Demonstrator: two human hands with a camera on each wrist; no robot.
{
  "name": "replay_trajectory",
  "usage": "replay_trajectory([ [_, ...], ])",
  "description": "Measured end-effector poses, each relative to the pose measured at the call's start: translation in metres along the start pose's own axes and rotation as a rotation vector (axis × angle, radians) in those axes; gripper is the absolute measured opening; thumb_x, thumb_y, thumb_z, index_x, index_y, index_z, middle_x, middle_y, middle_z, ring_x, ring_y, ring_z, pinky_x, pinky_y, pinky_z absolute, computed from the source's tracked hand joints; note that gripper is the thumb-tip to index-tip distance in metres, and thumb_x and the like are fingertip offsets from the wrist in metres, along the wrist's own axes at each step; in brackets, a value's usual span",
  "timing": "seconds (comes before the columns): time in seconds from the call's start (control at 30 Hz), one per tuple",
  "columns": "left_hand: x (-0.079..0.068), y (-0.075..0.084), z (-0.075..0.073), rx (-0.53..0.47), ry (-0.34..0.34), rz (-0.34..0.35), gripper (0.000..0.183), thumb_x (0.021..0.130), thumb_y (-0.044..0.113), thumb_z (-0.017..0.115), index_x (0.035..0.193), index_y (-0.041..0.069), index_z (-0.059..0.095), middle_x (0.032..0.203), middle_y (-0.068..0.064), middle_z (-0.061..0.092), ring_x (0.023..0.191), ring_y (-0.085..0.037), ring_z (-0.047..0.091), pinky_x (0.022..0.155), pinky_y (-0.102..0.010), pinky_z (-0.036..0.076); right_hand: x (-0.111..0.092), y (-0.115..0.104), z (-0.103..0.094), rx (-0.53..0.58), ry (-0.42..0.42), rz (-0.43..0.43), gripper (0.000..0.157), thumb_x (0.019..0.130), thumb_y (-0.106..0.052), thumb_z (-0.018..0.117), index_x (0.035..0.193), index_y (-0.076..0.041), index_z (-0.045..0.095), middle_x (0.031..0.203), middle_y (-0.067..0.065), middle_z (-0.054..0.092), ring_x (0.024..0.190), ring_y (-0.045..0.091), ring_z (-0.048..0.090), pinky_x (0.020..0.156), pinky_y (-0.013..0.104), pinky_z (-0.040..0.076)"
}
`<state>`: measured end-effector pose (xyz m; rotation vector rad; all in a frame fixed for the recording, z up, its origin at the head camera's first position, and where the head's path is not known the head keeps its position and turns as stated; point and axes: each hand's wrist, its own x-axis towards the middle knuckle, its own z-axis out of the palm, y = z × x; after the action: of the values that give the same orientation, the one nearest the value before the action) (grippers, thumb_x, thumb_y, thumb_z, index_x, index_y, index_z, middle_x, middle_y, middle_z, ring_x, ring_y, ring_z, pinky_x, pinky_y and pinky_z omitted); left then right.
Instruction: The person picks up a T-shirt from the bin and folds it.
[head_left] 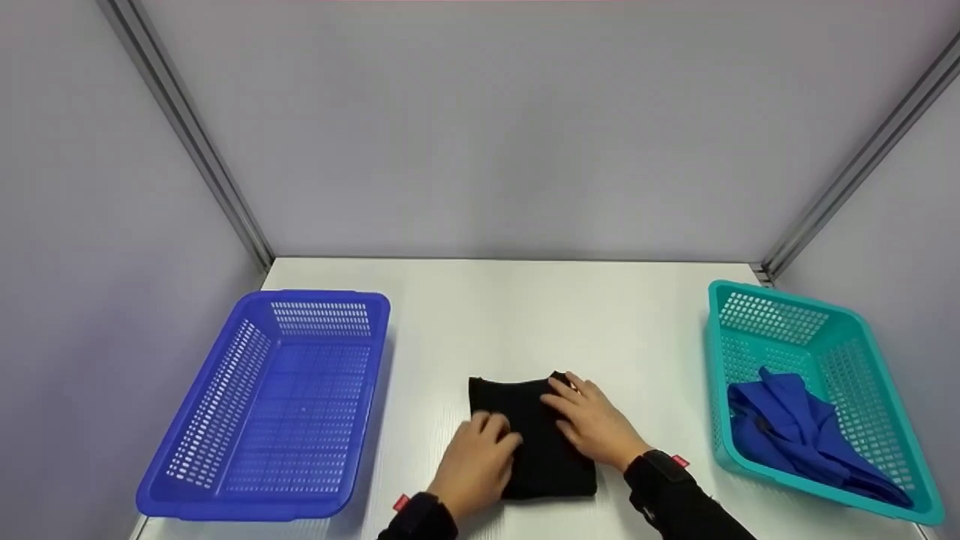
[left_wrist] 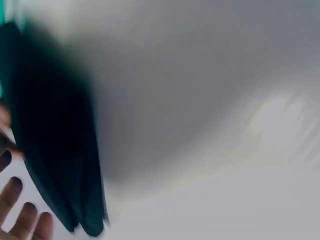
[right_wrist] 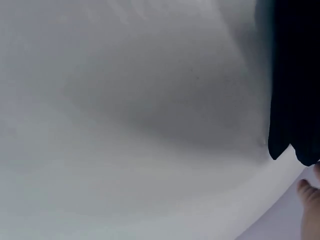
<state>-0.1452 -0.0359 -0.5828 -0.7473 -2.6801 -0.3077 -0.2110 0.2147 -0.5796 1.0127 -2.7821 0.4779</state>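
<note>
A folded black garment (head_left: 541,450) lies on the white table between my two hands, its far edge dipping in a shallow curve. My left hand (head_left: 477,459) is at its left side, slightly blurred, with fingers bent over that edge. In the left wrist view, the left fingers (left_wrist: 25,220) appear spread beside the dark cloth (left_wrist: 55,135). My right hand (head_left: 596,424) rests on the garment's upper right part, fingers extended across it. At the right wrist view's edge, the cloth (right_wrist: 297,75) and a bit of the right hand (right_wrist: 312,205) show.
A blue plastic basket (head_left: 365,420) with nothing inside stands at the left. At the right, a teal basket (head_left: 859,319) holds crumpled blue cloth (head_left: 802,431). Grey panels (head_left: 517,135) enclose the white table (head_left: 525,315) at the back and sides.
</note>
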Motion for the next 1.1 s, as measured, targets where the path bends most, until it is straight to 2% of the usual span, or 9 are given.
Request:
replay_trajectory([
  [0.07, -0.006, 0.004, 0.004, 0.017, -0.054, -0.015, 0.03, 0.093, 0.028, 0.071, 0.12, 0.019, 0.07, 0.122, -0.003, 0.062, 0.109, -0.027, 0.058, 0.086, -0.042, 0.052, 0.001, 0.0, -0.001, -0.025, -0.022, 0.04, 0.038, 0.096, -0.014, 0.07, 0.133, -0.006, 0.065, 0.142, 0.018, 0.06, 0.137, 0.047, 0.047, 0.109, 0.065, 0.039],
  [0.17, -0.009, 0.004, 0.008, 0.028, -0.172, -0.115, 0.048, 0.095, 0.038, 0.068, 0.139, 0.019, 0.062, 0.143, -0.005, 0.056, 0.124, -0.034, 0.055, 0.096, -0.049, 0.05, 0.002, -0.001, -0.002, -0.041, -0.092, 0.13, 0.039, 0.098, -0.019, 0.068, 0.133, -0.004, 0.064, 0.142, 0.019, 0.06, 0.138, 0.05, 0.044, 0.109, 0.068, 0.036],
  [0.27, -0.008, -0.002, 0.01, 0.016, -0.298, -0.197, 0.064, 0.095, 0.05, 0.064, 0.151, 0.023, 0.05, 0.16, -0.003, 0.042, 0.14, -0.044, 0.043, 0.11, -0.061, 0.038, 0.002, 0.0, -0.003, -0.056, -0.187, 0.2, 0.048, 0.098, -0.03, 0.067, 0.139, -0.005, 0.06, 0.148, 0.015, 0.056, 0.141, 0.052, 0.039, 0.11, 0.073, 0.029],
  [0.33, -0.004, -0.007, 0.01, -0.002, -0.349, -0.221, 0.07, 0.094, 0.055, 0.063, 0.154, 0.024, 0.046, 0.164, -0.002, 0.036, 0.145, -0.049, 0.034, 0.114, -0.067, 0.03, 0.002, 0.002, -0.003, -0.055, -0.22, 0.23, 0.054, 0.098, -0.034, 0.067, 0.144, -0.006, 0.057, 0.151, 0.013, 0.053, 0.142, 0.053, 0.037, 0.11, 0.075, 0.026],
  [0.5, 0.009, -0.02, 0.008, -0.056, -0.358, -0.224, 0.07, 0.094, 0.057, 0.062, 0.154, 0.022, 0.047, 0.163, -0.003, 0.038, 0.146, -0.049, 0.032, 0.114, -0.066, 0.03, 0.001, 0.006, -0.001, -0.032, -0.202, 0.261, 0.057, 0.099, -0.032, 0.066, 0.146, -0.005, 0.053, 0.153, 0.014, 0.05, 0.143, 0.054, 0.035, 0.111, 0.075, 0.025],
  [0.67, 0.018, -0.03, 0.004, -0.09, -0.419, -0.231, 0.078, 0.094, 0.062, 0.06, 0.158, 0.021, 0.041, 0.166, -0.002, 0.033, 0.149, -0.05, 0.026, 0.116, -0.067, 0.025, 0.0, 0.007, -0.002, -0.047, -0.231, 0.283, 0.061, 0.1, -0.039, 0.062, 0.15, -0.006, 0.05, 0.157, 0.012, 0.046, 0.144, 0.054, 0.033, 0.11, 0.077, 0.023],
  [0.77, 0.015, -0.034, 0.001, -0.093, -0.454, -0.193, 0.081, 0.093, 0.064, 0.059, 0.158, 0.021, 0.039, 0.167, -0.004, 0.03, 0.149, -0.051, 0.024, 0.117, -0.068, 0.024, -0.004, 0.006, -0.005, -0.016, -0.256, 0.258, 0.066, 0.1, -0.044, 0.061, 0.153, -0.008, 0.046, 0.159, 0.013, 0.042, 0.146, 0.054, 0.029, 0.111, 0.078, 0.02],
  [0.97, -0.002, -0.035, -0.003, -0.069, -0.467, 0.005, 0.079, 0.093, 0.062, 0.06, 0.159, 0.025, 0.037, 0.169, -0.003, 0.025, 0.152, -0.046, 0.022, 0.119, -0.064, 0.024, -0.024, 0.004, -0.01, 0.072, -0.313, 0.113, 0.079, 0.094, -0.059, 0.062, 0.158, -0.017, 0.04, 0.165, 0.017, 0.03, 0.151, 0.052, 0.016, 0.113, 0.077, 0.016],
  [1.1, -0.016, -0.036, 0.001, -0.055, -0.459, 0.034, 0.083, 0.09, 0.065, 0.062, 0.16, 0.027, 0.035, 0.169, 0.0, 0.025, 0.152, -0.045, 0.024, 0.118, -0.066, 0.024, -0.037, 0.002, -0.01, 0.062, -0.356, 0.066, 0.088, 0.089, -0.066, 0.063, 0.159, -0.02, 0.038, 0.167, 0.017, 0.025, 0.151, 0.054, 0.014, 0.112, 0.079, 0.015],
])
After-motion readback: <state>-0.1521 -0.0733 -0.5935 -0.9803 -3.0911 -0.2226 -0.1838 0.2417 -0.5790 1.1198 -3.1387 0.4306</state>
